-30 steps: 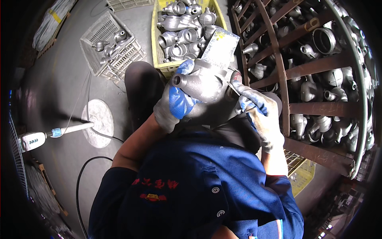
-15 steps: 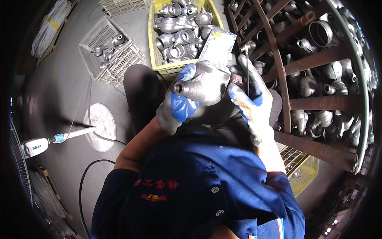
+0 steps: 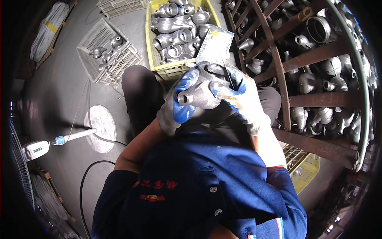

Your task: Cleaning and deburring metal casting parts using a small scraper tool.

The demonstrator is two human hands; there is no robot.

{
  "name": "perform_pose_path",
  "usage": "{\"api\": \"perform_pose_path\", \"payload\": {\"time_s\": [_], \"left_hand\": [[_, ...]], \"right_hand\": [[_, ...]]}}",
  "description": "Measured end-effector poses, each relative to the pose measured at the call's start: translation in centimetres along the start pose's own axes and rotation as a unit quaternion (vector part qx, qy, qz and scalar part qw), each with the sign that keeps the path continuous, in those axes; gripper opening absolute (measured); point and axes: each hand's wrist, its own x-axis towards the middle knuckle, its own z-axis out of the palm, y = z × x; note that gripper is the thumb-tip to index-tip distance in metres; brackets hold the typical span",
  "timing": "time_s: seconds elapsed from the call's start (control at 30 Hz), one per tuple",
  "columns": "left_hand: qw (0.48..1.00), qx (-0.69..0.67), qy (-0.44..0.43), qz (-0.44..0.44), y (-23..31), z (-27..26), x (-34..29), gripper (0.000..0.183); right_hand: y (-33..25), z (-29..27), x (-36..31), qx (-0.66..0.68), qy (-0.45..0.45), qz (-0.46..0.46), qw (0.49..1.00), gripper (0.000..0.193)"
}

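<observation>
A grey metal pipe fitting [image 3: 204, 93], wide-bodied with a narrower open spout, is held over my lap. My left hand [image 3: 184, 97], in a white and blue coated glove, is closed around its left side. My right hand [image 3: 237, 92], gloved alike, presses against the fitting's right side. Between its fingers is a thin dark rod-shaped tool [image 3: 227, 72], pointing up and away; its lower end is hidden, so its exact kind cannot be told. Just beyond the hands a grey-white flat plate [image 3: 215, 46] leans at the yellow crate's near right corner.
A yellow crate [image 3: 150, 51] full of similar fittings stands ahead. Left of it is a pale crate [image 3: 89, 63] with a few fittings. A brown metal rack [image 3: 280, 71] heaped with castings rises close on the right. A fan's round base [image 3: 104, 137] and cable lie left.
My right hand has moved left from beside the fitting and now touches it, bringing the thin tool along. The fitting has tilted slightly in my left hand.
</observation>
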Motion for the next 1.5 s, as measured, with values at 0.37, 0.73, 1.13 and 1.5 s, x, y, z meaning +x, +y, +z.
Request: {"api": "perform_pose_path", "payload": {"time_s": [0.37,0.73,1.13,1.5], "left_hand": [[0.957,-0.269,-0.102,-0.03,-1.1,-1.2,0.4,0.064],[0.997,-0.065,-0.029,0.042,-2.5,-1.0,1.3,0.052],[0.654,0.679,-0.034,0.332,1.3,-0.3,1.6,0.038],[0.977,0.108,-0.125,-0.138,1.6,-0.1,0.9,0.04]], "right_hand": [[1.5,-3.2,-0.3,0.259,0.064,0.055,0.962,0.038],[7.8,-1.2,-1.4,0.451,0.028,0.115,0.884,0.022],[4.5,-3.4,0.1,0.386,0.11,0.17,0.9,0.016],[2.6,-4.0,1.6,0.151,0.127,0.16,0.967,0.036]]}}
